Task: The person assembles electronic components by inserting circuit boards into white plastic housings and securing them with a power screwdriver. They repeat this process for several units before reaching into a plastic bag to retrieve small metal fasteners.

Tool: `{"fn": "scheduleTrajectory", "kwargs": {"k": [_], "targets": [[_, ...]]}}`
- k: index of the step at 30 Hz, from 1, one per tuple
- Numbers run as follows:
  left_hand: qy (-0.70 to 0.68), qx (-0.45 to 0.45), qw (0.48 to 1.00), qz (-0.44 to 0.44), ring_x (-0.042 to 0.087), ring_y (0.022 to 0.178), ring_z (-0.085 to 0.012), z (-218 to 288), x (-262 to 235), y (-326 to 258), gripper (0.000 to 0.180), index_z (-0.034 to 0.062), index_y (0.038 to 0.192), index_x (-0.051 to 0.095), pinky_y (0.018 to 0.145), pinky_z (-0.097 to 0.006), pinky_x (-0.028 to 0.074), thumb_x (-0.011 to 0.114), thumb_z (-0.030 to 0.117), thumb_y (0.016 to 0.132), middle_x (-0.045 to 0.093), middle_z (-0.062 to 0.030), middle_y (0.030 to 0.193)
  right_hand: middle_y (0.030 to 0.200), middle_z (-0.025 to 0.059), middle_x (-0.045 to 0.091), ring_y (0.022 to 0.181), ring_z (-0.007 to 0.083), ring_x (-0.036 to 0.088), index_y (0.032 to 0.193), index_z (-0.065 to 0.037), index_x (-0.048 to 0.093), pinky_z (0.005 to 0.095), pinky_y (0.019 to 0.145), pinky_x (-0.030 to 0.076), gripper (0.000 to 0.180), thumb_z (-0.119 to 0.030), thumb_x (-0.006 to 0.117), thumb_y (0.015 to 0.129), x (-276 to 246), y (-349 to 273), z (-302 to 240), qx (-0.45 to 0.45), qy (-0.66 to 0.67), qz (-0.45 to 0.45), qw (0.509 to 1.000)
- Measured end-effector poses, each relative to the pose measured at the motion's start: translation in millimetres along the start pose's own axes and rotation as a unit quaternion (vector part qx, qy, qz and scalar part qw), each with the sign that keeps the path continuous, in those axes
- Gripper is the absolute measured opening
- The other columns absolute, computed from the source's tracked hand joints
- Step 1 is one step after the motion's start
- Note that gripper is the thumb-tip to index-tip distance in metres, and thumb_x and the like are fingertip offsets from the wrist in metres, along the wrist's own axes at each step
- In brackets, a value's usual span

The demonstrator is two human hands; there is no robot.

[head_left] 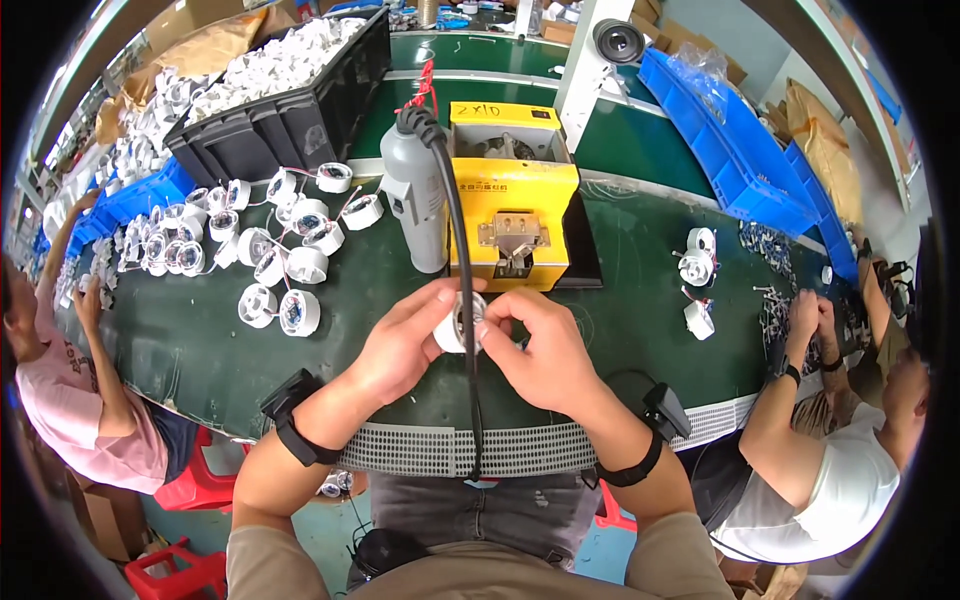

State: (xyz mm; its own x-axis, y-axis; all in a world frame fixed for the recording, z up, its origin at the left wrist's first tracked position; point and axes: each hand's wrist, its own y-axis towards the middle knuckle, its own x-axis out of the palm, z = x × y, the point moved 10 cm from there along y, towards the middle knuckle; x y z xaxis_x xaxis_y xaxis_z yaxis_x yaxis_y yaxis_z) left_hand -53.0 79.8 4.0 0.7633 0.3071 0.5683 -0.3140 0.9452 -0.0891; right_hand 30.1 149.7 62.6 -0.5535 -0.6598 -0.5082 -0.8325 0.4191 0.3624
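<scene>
Near the worktop's (630, 345) front edge, left hand's (400, 343) gripping a white housing (451, 336), probably steadying it while right hand's (545, 352) pinching its rim.

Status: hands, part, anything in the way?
Left hand gripping white housing. Right hand at its right edge. Black cable crosses in front, seen from here.

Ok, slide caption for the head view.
Left fingers hold a round white part, right fingers touching it, before a yellow machine.
</scene>
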Motion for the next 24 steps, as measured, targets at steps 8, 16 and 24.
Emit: {"fn": "scheduleTrajectory", "kwargs": {"k": [8, 16, 24], "targets": [[-0.082, 0.011, 0.997, -0.002, 0.060, 0.102, -0.0174, 2, -3, 0, 0.033, 0.0011, 0.125, 0.052, 0.090, -0.034, 0.049, 0.048, 0.019, 0.098, 0.062, -0.0088, 0.112, 0.096, 0.0099, 0.057, 0.075, 0.0198, 0.062, 0.093, -0.003, 0.062, 0.0317, 0.064, 0.050, 0.024, -0.004, 0.074, 0.072, -30, 0, -22, -0.043, -0.021, 0.081, 0.996], [-0.046, 0.092, 0.994, -0.038, 0.055, 0.112, -0.0208, 19, 2, -1, 0.040, 0.0030, 0.131, 0.046, 0.095, -0.036, 0.046, 0.054, 0.016, 0.094, 0.053, -0.0105, 0.126, 0.072, 0.0052, 0.065, 0.059, 0.0093, 0.061, 0.097, 0.004, 0.064, 0.0210, 0.055, 0.050, 0.014, 0.001, 0.066, 0.084, -14, -2, 11, 0.104, 0.199, 0.022, 0.974], [-0.084, 0.074, 0.985, -0.130, 0.047, 0.119, -0.0175, 17, 31, -9, 0.046, 0.0028, 0.142, 0.032, 0.101, -0.035, 0.038, 0.043, 0.007, 0.097, 0.048, -0.0084, 0.130, 0.084, 0.0056, 0.064, 0.065, 0.0096, 0.061, 0.097, 0.000, 0.068, 0.0215, 0.056, 0.049, 0.017, 0.001, 0.069, 0.080, -6, -2, 7, 0.044, 0.225, 0.055, 0.972]]}}
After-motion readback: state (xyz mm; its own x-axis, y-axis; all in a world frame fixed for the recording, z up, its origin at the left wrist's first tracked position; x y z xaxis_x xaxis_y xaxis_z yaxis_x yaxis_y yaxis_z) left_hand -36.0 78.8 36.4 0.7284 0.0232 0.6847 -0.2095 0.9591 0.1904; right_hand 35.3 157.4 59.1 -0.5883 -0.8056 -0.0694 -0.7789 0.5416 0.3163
